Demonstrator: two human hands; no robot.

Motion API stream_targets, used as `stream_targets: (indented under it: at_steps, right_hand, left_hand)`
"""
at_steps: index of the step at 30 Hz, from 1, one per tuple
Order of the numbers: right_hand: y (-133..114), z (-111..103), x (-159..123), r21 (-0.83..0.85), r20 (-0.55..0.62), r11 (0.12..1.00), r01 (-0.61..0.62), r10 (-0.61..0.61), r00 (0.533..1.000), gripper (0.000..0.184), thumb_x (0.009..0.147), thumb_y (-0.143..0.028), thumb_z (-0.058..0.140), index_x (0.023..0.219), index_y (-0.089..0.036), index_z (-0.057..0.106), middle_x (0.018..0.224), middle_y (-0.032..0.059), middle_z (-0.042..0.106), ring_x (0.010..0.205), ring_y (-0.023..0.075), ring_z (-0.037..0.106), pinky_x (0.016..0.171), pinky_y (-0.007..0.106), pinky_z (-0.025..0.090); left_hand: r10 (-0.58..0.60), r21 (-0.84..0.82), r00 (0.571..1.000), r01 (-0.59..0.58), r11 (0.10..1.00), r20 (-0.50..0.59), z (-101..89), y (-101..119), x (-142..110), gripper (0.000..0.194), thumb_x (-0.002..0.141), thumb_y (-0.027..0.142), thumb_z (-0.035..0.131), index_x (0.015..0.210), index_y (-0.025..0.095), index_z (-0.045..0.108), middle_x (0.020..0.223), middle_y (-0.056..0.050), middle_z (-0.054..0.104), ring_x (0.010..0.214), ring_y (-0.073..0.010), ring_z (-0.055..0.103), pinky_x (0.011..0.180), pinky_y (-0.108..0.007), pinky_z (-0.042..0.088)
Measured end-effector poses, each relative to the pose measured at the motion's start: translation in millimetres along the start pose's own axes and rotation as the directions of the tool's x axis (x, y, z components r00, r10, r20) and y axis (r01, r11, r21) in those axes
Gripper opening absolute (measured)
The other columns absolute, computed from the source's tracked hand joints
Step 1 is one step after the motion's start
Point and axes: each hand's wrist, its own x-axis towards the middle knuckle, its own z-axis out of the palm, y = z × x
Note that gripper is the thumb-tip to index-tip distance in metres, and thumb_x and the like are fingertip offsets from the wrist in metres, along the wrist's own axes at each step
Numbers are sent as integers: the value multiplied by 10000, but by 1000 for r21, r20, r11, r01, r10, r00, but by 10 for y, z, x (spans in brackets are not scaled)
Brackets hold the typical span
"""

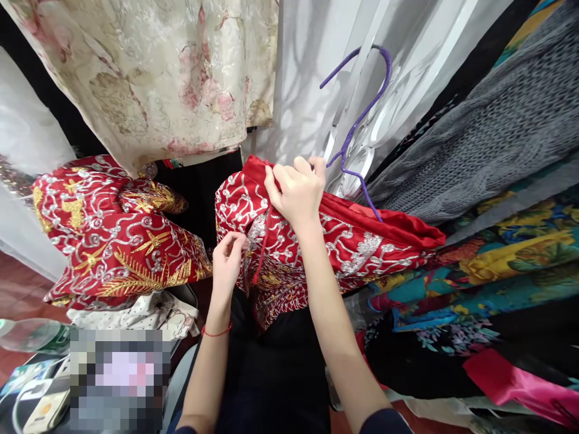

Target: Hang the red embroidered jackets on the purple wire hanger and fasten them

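Fingers of right hand point(296, 190) curled tight over top edge of red garment point(362, 241); left hand point(230, 256) curled beside it, pinch unclear; clear bottle point(38, 335) farther lower left, contents unclear.

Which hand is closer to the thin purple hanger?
The right hand. It grips the top edge of the red garment with silver swirls, just left of the thin purple hanger. The left hand is farther away, lower and more to the left.
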Motion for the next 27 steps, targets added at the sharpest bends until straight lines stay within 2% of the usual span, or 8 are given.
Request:
stream_targets:
  at_steps: [6, 10, 16, 21, 24, 27]
  right_hand:
    - [21, -68, -2, -12, 58, 1000, 13, -13, 998, 402, 1016, -276, 378, 729, -192, 647, 625, 24, 578, 786, 200, 547, 865, 408, 344]
    - [18, -84, 11, -1, 81, 1000, 14, -13, 997, 435, 1030, -283, 340, 740, -180, 647, 626, 24, 576, 792, 195, 549, 874, 405, 350]
    - [10, -47, 8, 22, 53, 1000, 5, -7, 999, 423, 1025, -290, 356, 728, -179, 636, 622, 17, 561, 784, 190, 545, 877, 406, 355]
    - [28, -33, -9, 44, 3, 999, 14, -14, 1000, 432, 1029, -293, 350, 713, -178, 622, 622, 15, 556, 773, 187, 538, 869, 402, 360]
    - [32, -34, -8, 39, 17, 999, 20, -21, 1000, 425, 1030, -288, 352, 724, -177, 625, 624, 14, 557, 775, 187, 539, 875, 403, 358]
    - [33, -20, -9, 42, 17, 999, 15, -16, 1000, 431, 1031, -289, 349, 721, -179, 627, 623, 16, 556, 784, 190, 539, 886, 409, 356]
  left_hand:
    - [-70, -91, 995, 76, 993, 76, 129, 74, 1, 289, 800, 489, 660, 778, 206, 608, 796, -10, 626, 838, -177, 646, 706, -254, 541]
    - [-76, -55, 987, 85, 995, 141, 122, 151, 12, 296, 797, 495, 661, 839, 207, 608, 864, -19, 655, 852, -177, 665, 703, -260, 541]
    - [22, 62, 996, -27, 998, 88, 8, 174, 29, 209, 869, 376, 566, 756, 202, 594, 735, 4, 625, 705, -132, 582, 728, -259, 475]
    - [36, 90, 997, -42, 995, 66, 97, 204, 34, 206, 887, 318, 518, 723, 199, 557, 745, 8, 634, 696, -121, 552, 718, -251, 446]
    - [7, 19, 998, -9, 1000, 66, 156, 213, 36, 189, 865, 348, 560, 748, 200, 574, 775, 2, 634, 725, -122, 560, 708, -241, 467]
    - [-37, -130, 993, 51, 990, 113, 147, 198, 30, 184, 832, 382, 620, 792, 203, 611, 834, -12, 634, 839, -140, 602, 787, -255, 512]
